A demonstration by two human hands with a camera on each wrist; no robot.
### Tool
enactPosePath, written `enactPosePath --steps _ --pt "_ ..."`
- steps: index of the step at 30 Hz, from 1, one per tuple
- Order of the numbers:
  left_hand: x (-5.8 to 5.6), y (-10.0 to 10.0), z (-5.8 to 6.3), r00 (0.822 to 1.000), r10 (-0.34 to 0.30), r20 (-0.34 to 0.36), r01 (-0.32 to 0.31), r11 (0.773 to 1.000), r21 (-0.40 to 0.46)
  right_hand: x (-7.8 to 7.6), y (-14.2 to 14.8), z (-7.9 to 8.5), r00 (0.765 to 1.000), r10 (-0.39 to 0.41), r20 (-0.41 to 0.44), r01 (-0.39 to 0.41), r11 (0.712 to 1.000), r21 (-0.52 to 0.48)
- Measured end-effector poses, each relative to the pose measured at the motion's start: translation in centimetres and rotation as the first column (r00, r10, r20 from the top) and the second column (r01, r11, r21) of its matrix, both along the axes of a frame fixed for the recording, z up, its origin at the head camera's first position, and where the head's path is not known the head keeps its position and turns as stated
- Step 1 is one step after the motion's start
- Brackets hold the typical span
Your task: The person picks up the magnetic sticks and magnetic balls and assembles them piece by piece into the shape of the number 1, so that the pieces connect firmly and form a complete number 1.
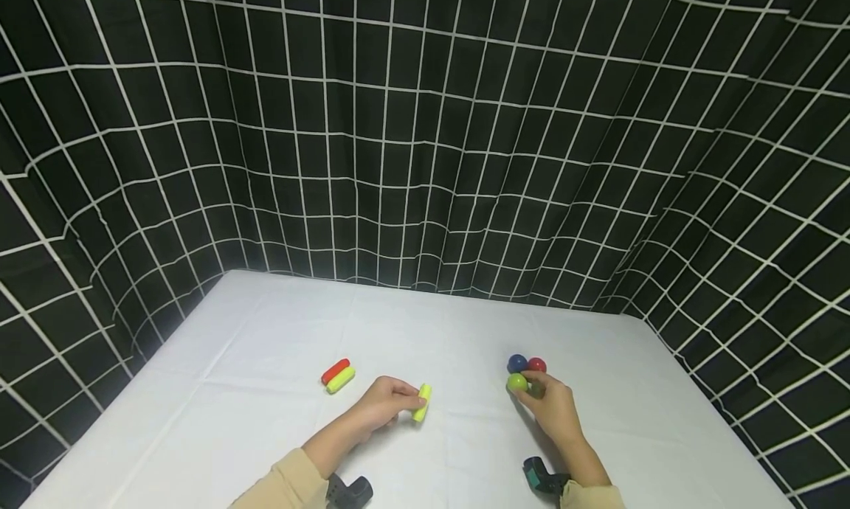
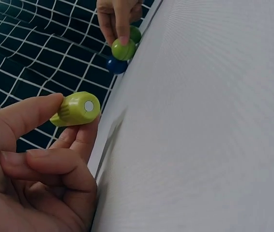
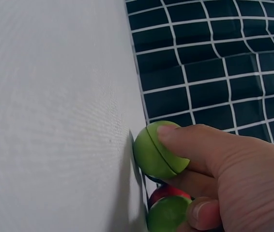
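Observation:
My left hand (image 1: 385, 402) pinches a short yellow-green magnetic-looking rod (image 1: 421, 403) between thumb and fingers, above the cloth. A pale round spot marks the rod's end in the left wrist view. On the right, my right hand (image 1: 556, 409) pinches a light green ball (image 3: 152, 153), which has a dark seam round it. A darker green ball (image 3: 168, 215) sits by the other fingers of that hand; whether they hold it I cannot tell. Just beyond are a blue ball (image 1: 517, 363) and a red ball (image 1: 537, 364), close together.
Left of my left hand, a red rod (image 1: 335, 371) and another yellow-green rod (image 1: 341, 381) lie side by side. White cloth covers the table (image 1: 279, 332). A black curtain with a white grid (image 1: 412, 140) surrounds its back and sides. Dark devices (image 1: 350, 492) are near both wrists.

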State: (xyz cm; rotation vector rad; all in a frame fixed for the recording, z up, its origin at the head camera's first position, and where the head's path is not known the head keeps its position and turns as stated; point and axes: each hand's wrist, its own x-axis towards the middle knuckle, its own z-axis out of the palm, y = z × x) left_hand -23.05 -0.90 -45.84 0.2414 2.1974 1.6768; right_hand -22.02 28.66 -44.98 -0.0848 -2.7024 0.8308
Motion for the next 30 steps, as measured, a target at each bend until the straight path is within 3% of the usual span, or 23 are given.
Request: enactPosePath --steps 12,30 --pt "-0.4 0.5 -0.4 1.0 0.004 -0.014 -0.004 1.0 0.007 -0.3 -0.2 -0.2 1.0 0.01 0.013 -0.01 1.0 -0.017" --pt "-1.0 1.8 -0.2 0.997 0.067 -0.026 -0.068 0.998 -0.013 0.0 -0.2 -0.1 1.0 0.026 0.0 -0.026 0.999 -0.037"
